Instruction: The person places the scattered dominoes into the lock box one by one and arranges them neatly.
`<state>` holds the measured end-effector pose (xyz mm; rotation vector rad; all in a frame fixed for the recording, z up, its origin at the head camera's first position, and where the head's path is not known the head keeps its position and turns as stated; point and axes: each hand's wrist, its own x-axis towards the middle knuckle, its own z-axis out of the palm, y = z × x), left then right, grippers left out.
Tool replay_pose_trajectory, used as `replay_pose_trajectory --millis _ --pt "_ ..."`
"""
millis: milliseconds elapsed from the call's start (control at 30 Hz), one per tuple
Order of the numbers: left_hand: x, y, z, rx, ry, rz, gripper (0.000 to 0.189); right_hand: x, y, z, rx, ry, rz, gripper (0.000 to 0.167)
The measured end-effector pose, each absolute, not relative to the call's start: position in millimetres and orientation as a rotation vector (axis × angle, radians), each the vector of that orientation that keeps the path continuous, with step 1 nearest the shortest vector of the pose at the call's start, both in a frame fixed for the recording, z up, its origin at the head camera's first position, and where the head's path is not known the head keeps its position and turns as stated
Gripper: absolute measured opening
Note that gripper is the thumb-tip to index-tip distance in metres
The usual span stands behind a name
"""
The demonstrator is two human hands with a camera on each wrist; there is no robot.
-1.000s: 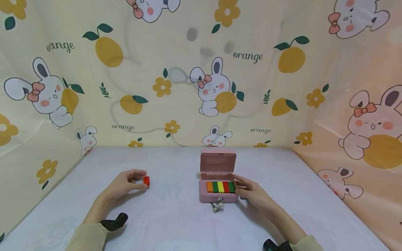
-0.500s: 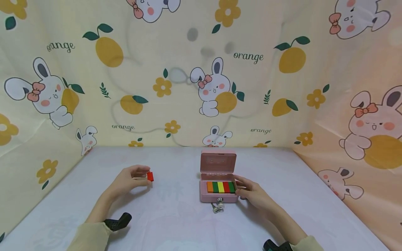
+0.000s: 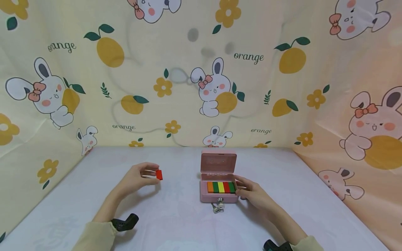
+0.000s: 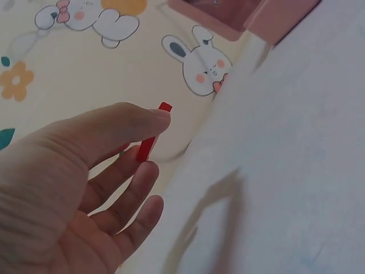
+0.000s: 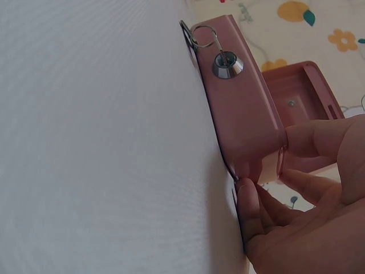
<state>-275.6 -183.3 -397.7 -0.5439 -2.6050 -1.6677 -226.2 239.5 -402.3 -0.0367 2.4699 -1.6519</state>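
Observation:
My left hand (image 3: 136,177) pinches a small red block (image 3: 159,175) between thumb and fingers, above the white table left of the box. In the left wrist view the red block (image 4: 147,147) is narrow and tilted, partly covered by the thumb. A pink lock box (image 3: 205,198) stands with its lid (image 3: 218,163) raised. Inside, a row of orange, green, yellow and red blocks (image 3: 221,187) lies side by side. My right hand (image 3: 255,197) holds the box's right side. In the right wrist view its fingertips (image 5: 308,140) lie at the corner of the pink box (image 5: 242,117).
Keys (image 3: 216,208) on a ring hang from the lock at the box's front. White cloth covers the table (image 3: 176,223). A patterned curtain (image 3: 182,42) with rabbits and oranges rises behind and along both sides.
My left hand has moved right and slightly up with the red block, closer to the box. The right hand and the box have stayed in place.

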Motion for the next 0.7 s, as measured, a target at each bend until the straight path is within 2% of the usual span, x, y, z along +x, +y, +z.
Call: replay_pose_trajectory --millis 700 --pt "-270.4 -148.2 -391.4 -0.623 -2.558 -1.620 0.049 -225.4 239.0 -402.8 -0.014 2.455 -1.688 0.059"
